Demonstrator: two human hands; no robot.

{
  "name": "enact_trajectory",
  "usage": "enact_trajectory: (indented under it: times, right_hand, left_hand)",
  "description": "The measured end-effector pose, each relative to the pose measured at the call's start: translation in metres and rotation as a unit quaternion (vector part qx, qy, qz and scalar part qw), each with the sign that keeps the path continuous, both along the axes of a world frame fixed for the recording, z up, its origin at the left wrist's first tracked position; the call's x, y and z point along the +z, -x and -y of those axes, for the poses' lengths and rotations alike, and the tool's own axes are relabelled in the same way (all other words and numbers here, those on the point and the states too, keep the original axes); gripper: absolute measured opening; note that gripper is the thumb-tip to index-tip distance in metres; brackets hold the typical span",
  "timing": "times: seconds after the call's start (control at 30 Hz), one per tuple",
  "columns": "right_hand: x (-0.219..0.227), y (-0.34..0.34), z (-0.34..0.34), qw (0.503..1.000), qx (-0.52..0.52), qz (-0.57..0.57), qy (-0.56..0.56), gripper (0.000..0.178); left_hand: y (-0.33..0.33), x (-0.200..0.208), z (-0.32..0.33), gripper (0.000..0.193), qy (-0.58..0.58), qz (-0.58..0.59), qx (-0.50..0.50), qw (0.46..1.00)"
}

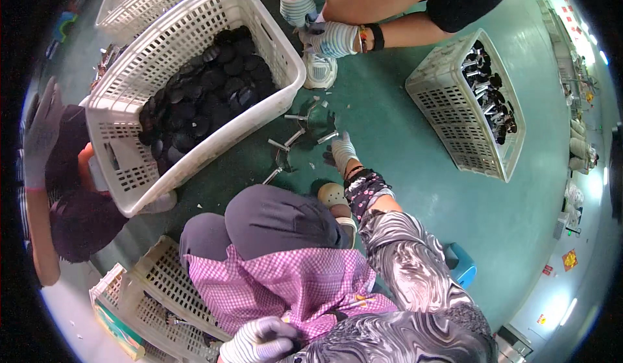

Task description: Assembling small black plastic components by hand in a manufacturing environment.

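Observation:
My right hand [342, 154], in a striped glove, reaches down to the green floor with its fingers apart and nothing visible in them. Just beyond the fingertips lies a silver handle [329, 137], one of several shiny metal pieces with slim handles scattered there. Another such handle [294, 136] rests to its left. Beside my lap, at the lower edge, my left hand [261, 339] is curled closed in a striped glove; whatever it may hold is hidden. Checked pink apron cloth [292, 278] lies next to it.
A white basket [195, 163] of black discs stands ahead left; another white basket [448, 120] with metal pieces is at right. Lower left are more baskets [152, 291]. Co-workers' gloved hands [332, 39] show at top and left [45, 129]. A blue plastic object [461, 264] sits right.

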State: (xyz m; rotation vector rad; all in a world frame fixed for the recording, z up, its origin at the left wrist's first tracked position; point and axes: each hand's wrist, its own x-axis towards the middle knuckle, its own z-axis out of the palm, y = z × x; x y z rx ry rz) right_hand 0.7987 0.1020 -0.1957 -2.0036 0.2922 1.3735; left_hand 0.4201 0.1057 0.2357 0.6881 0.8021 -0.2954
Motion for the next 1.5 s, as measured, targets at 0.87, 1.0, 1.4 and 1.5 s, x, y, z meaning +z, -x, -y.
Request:
enact_trajectory:
  times: [0.87, 1.0, 1.4, 1.5]
  right_hand:
    - [0.148, 0.024, 0.040, 0.993, -0.045, -0.028, -0.106, 0.023]
    - [0.321, 0.049, 0.039, 0.937, 0.073, 0.151, -0.306, 0.012]
    - [0.453, 0.209, 0.078, 0.771, 0.412, -0.266, -0.407, 0.073]
    - [0.457, 0.223, 0.084, 0.741, 0.470, -0.284, -0.386, 0.081]
  left_hand:
    - [-0.006, 0.003, 0.009, 0.051, 0.164, -0.010, 0.448, 0.879]
    - [0.000, -0.017, 0.009, 0.055, 0.212, 0.141, 0.489, 0.834]
    - [0.017, -0.013, 0.028, 0.054, 0.090, 0.226, 0.558, 0.793]
    - [0.024, -0.010, 0.032, 0.052, 0.120, 0.291, 0.569, 0.760]
